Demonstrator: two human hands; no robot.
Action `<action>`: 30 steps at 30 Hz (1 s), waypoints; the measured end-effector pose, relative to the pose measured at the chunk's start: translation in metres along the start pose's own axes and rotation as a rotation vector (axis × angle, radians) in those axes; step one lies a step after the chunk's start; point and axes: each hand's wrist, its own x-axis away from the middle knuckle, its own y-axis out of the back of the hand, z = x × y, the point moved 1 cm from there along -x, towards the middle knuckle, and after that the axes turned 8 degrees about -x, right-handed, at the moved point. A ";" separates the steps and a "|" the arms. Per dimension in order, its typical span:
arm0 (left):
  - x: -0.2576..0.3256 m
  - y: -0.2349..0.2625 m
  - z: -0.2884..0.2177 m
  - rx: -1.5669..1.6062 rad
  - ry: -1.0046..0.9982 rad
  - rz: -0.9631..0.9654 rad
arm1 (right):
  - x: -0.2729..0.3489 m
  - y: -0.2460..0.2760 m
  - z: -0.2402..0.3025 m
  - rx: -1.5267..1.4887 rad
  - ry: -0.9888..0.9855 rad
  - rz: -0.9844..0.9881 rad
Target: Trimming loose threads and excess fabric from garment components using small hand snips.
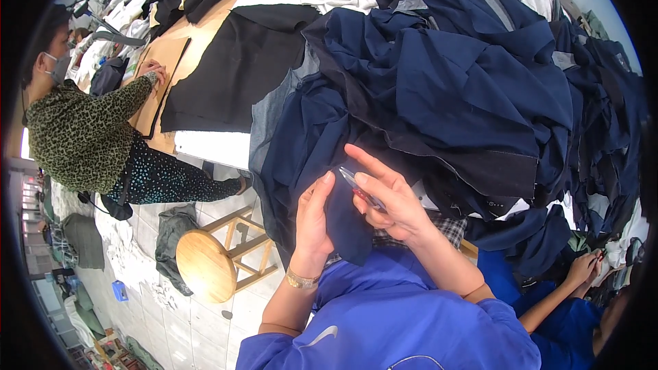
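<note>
A large heap of navy garments [473, 89] with dark waist and edge strips covers the table in front of me. A loose flap of navy cloth [348, 223] hangs down toward my lap. My left hand [314, 223] is closed at this flap's left side, thumb up; its other fingers are mostly hidden. Thread snips [367, 193] with metal blades and a red part sit in my right hand [395, 204]. Its index finger is stretched out, while the other fingers curl round the snips. The blade tips point up and left, close to my left thumb.
A black cloth panel [236, 68] lies on the table at the left. Beyond it stands a masked person [82, 130] with hands over a brown board [168, 58]. A wooden stool [205, 265] is at my left. Another person's hands [582, 267] work at the lower right.
</note>
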 end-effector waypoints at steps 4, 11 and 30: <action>0.001 -0.001 0.000 -0.012 -0.017 0.006 | -0.001 0.001 0.000 0.016 0.005 -0.001; -0.002 0.007 0.002 -0.023 -0.022 0.117 | -0.001 0.001 -0.001 0.053 0.014 -0.018; -0.001 0.005 0.005 -0.056 -0.056 0.049 | -0.002 0.004 -0.004 -0.015 0.011 0.000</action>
